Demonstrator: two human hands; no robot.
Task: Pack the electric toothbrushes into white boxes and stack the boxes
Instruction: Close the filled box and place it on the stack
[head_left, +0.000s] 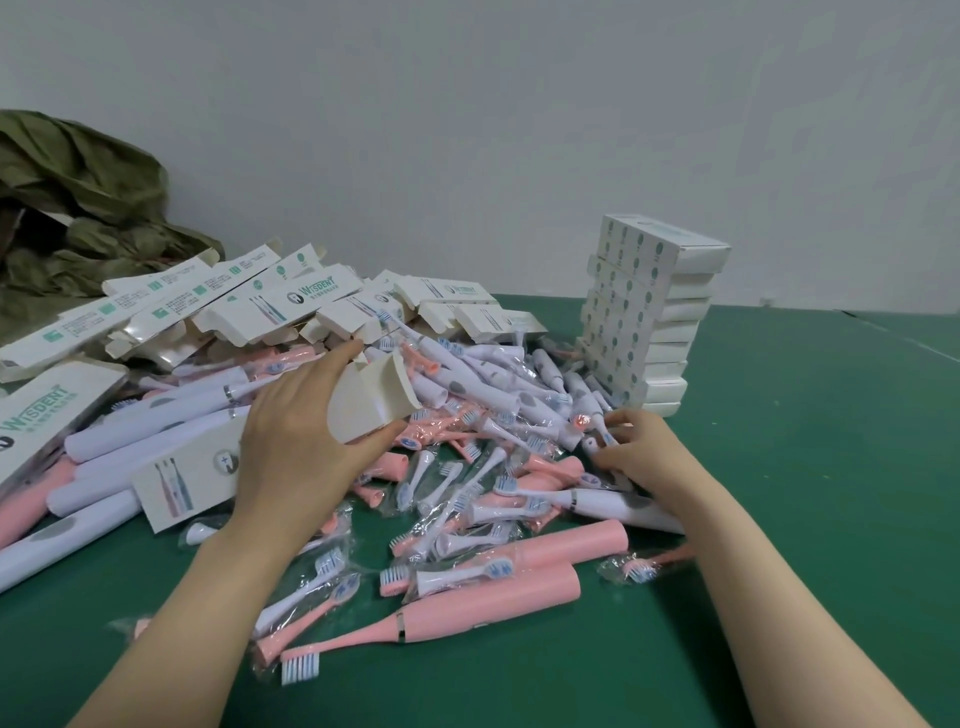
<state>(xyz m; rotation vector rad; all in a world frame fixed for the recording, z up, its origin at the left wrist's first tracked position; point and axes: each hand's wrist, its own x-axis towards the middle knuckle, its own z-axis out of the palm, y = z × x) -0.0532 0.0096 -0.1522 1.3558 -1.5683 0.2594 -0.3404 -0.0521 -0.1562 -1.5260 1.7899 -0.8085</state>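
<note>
My left hand (298, 441) grips a white box (371, 402) with its end flaps open, held over a heap of pink and white electric toothbrushes (467, 415) and bagged brush heads. My right hand (641, 449) reaches into the heap at the right, its fingers curled around a white brush head (597, 441). A leaning stack of closed white boxes (647, 312) stands behind my right hand. Pink toothbrush handles (498, 597) lie in front on the green table.
A pile of empty, open white boxes (234, 301) lies at the back left, with an olive-green bag (78, 208) behind it against the wall. Bare green table (831, 467) shows to the right of the stack and along the near edge.
</note>
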